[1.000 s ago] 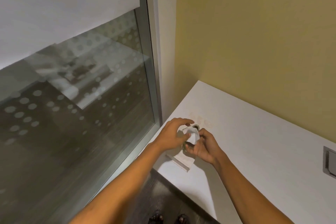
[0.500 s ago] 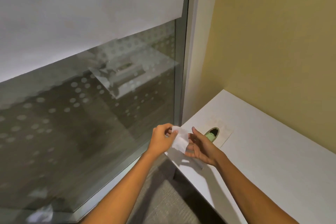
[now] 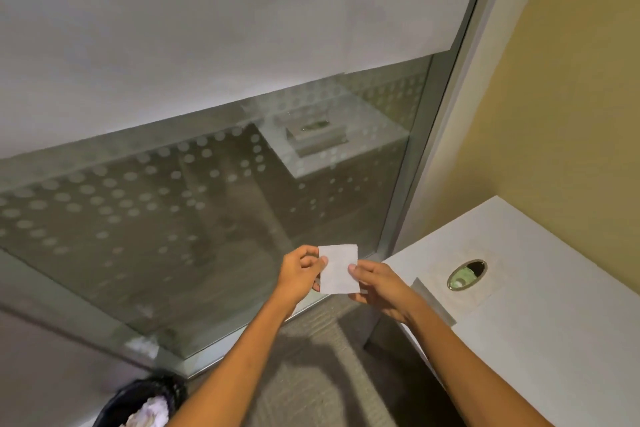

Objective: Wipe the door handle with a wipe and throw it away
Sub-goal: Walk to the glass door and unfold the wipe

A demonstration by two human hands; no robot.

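Observation:
A white wipe [image 3: 337, 269] is stretched flat between both hands, in front of the glass wall and above the carpet. My left hand [image 3: 300, 274] pinches its left edge and my right hand [image 3: 379, 282] pinches its right edge. On the white counter [image 3: 540, 340] at the right is a round metal-rimmed dispenser hole [image 3: 467, 274] with something greenish inside. A black waste bin [image 3: 138, 402] holding crumpled white wipes stands on the floor at the lower left. No door handle is in view.
A glass wall [image 3: 207, 211] with a dotted film and a frosted upper band fills the left and centre. Its metal frame [image 3: 433, 156] meets a yellow wall [image 3: 571, 97] at the right. Grey carpet [image 3: 318, 374] lies below my arms.
Both hands lifted the wipe out of the counter hole and moved left off the counter, spreading it flat. The view swung left and down, bringing the waste bin into sight.

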